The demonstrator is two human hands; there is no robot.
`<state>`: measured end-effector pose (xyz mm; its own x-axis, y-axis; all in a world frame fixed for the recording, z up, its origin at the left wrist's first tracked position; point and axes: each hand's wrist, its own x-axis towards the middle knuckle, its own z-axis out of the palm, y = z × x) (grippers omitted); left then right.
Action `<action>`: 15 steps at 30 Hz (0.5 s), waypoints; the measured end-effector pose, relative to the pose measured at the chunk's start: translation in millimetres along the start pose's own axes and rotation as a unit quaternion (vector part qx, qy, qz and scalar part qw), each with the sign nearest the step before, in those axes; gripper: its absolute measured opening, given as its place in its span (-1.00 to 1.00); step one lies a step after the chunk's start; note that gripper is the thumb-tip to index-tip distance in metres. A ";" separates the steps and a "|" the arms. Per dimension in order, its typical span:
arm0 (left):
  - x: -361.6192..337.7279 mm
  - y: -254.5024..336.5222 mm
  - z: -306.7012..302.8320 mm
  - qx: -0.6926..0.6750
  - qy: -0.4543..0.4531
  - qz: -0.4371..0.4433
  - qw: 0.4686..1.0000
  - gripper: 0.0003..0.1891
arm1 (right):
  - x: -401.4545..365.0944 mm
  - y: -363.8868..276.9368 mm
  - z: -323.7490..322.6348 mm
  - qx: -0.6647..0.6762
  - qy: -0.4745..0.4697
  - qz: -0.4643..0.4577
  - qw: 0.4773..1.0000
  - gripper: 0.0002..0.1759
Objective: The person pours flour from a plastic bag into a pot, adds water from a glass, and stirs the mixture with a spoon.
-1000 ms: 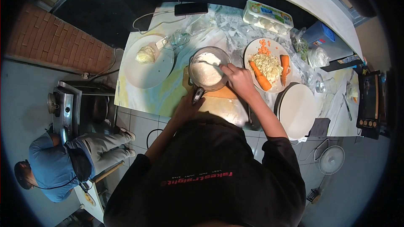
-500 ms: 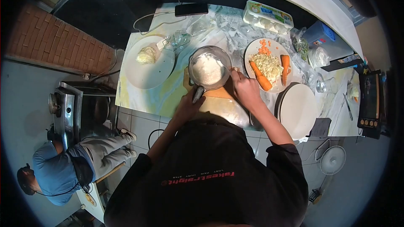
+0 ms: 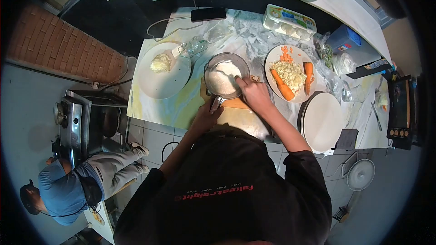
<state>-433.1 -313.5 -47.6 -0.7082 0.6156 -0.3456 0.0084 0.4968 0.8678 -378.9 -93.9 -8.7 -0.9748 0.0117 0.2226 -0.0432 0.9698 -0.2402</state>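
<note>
A bowl-like vessel (image 3: 226, 76) holding a white, batter-like mixture sits over the wooden board (image 3: 238, 104) at the counter's front. My left hand (image 3: 208, 117) is wrapped round its handle (image 3: 216, 105). My right hand (image 3: 255, 93) is closed at the vessel's right rim, fingertips over the mixture; what they pinch is too small to make out. To the right, a plate (image 3: 272, 56) carries shredded vegetable (image 3: 291, 73), carrots (image 3: 284, 90) and orange pieces. A white plate (image 3: 153, 86) on the left bears a pale cabbage-like piece (image 3: 160, 63).
Stacked plates (image 3: 322, 122) stand at the right front. An egg carton (image 3: 289, 20), a phone (image 3: 208, 14) and a clear bottle (image 3: 194, 46) lie farther back. A knife (image 3: 376, 117) is far right. A person in blue (image 3: 66, 190) is at lower left.
My right hand has moved left from beside the vessel to over its rim, with its fingertips inside. The view has shifted slightly, and my left hand still holds the handle.
</note>
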 end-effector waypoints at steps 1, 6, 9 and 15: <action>0.4 -2.1 1.8 -0.006 0.015 0.020 1.000 -0.52 | -2.0 -1.5 -2.9 0.011 0.000 -0.023 1.000 -0.62; -3.2 12.4 -2.4 -0.019 -0.008 -0.052 0.998 -0.65 | -15.7 -5.6 -10.2 0.004 -0.006 -0.049 0.999 -0.65; -2.0 -3.7 7.0 0.030 0.071 0.097 0.992 -0.62 | -11.3 2.5 -19.7 -0.018 0.011 -0.034 0.999 -0.67; -4.3 4.4 3.2 0.051 0.061 0.073 0.994 -0.60 | 0.0 28.1 -21.2 -0.077 -0.025 0.027 0.996 -0.59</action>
<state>-427.8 -311.9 -43.5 -0.7743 0.6100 -0.1682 0.1836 0.4710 0.8628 -375.5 -61.4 4.5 -0.9846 0.0557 0.1660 0.0390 0.9939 -0.1027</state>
